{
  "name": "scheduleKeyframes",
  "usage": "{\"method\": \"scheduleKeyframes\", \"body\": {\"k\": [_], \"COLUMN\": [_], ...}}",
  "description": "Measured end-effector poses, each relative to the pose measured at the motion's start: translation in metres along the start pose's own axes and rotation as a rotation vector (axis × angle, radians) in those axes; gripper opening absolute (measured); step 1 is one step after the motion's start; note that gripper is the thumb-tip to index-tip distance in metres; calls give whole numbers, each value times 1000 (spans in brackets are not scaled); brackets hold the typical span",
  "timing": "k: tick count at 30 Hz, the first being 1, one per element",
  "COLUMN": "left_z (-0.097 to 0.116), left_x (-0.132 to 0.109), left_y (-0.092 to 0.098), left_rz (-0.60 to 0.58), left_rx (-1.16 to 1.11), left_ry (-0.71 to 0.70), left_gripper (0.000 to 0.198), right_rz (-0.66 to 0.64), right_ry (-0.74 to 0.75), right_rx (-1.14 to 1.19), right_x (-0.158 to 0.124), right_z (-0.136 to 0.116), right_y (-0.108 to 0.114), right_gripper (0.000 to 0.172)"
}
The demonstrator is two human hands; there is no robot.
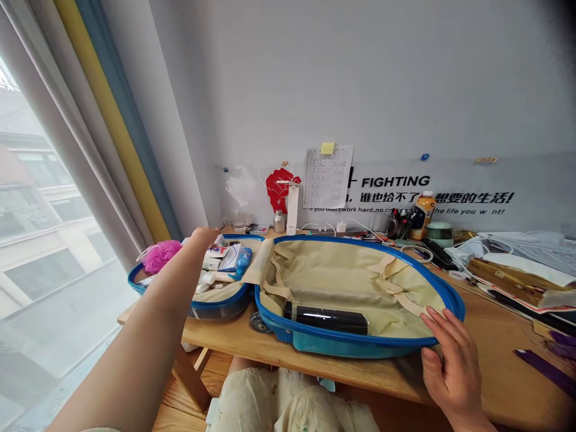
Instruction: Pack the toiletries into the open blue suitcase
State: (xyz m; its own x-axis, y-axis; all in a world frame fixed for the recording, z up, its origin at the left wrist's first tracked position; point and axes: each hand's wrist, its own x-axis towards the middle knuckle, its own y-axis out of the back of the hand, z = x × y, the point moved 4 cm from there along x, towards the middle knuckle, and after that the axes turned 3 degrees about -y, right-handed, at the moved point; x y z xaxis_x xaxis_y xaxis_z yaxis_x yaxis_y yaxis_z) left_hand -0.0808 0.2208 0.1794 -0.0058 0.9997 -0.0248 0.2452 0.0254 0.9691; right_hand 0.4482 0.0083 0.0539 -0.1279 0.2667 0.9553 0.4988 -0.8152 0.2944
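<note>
A blue suitcase [342, 347] lies wide open on a wooden table [495, 366]. Its right half has a beige lining, crossed straps and a dark bottle [330, 319] lying near the front wall. The left half [211, 303] is filled with several toiletry tubes and packets [227, 259] and a pink bath pouf [161, 254]. My left hand [204, 235] reaches far over the toiletries; its fingers are turned away and hidden. My right hand [447, 354] rests on the suitcase's front right rim, fingers spread flat on the lining and thumb on the blue edge.
Along the wall stand a white lamp [292, 210], a small jar [279, 222], an orange-capped bottle [423, 215], a green tin [440, 231] and cables. Papers and a wrapped box [508, 277] pile at the right. A curtain and window fill the left. My lap shows below the table.
</note>
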Motion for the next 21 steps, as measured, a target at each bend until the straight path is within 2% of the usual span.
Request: {"method": "scheduleKeyframes", "body": {"k": [3, 6, 9, 11, 13, 15, 16, 18, 21], "left_z": [-1, 0, 13, 33, 67, 113, 139, 191, 259], "left_x": [-12, -28, -37, -39, -42, -51, -57, -72, -92], "left_y": [0, 8, 31, 52, 76, 98, 105, 111, 104], "left_rz": [-11, 63, 188, 272, 353, 433, 432, 398, 276], "left_rx": [12, 20, 33, 43, 46, 27, 7, -34, -86], "left_ry": [61, 88, 61, -3, -129, -350, -463, -663, -872], "left_gripper": [55, 53, 56, 58, 60, 65, 67, 70, 71], "right_rz": [-6, -4, 3, 4, -2, 1, 4, 5, 0], "right_ry": [-16, -14, -13, -19, -28, -30, -27, -19, -13], "right_rx": [-1, 0, 1, 1, 0, 0, 2, 6, 5], "right_x": [0, 0, 0, 0, -1, -2, -2, -2, -1], "right_z": [0, -1, -1, 0, 1, 2, 2, 2, 1], "right_y": [0, 0, -1, -1, -2, -2, -2, -2, -2], "right_gripper": [50, 49, 47, 46, 45, 45, 46, 46, 47]}}
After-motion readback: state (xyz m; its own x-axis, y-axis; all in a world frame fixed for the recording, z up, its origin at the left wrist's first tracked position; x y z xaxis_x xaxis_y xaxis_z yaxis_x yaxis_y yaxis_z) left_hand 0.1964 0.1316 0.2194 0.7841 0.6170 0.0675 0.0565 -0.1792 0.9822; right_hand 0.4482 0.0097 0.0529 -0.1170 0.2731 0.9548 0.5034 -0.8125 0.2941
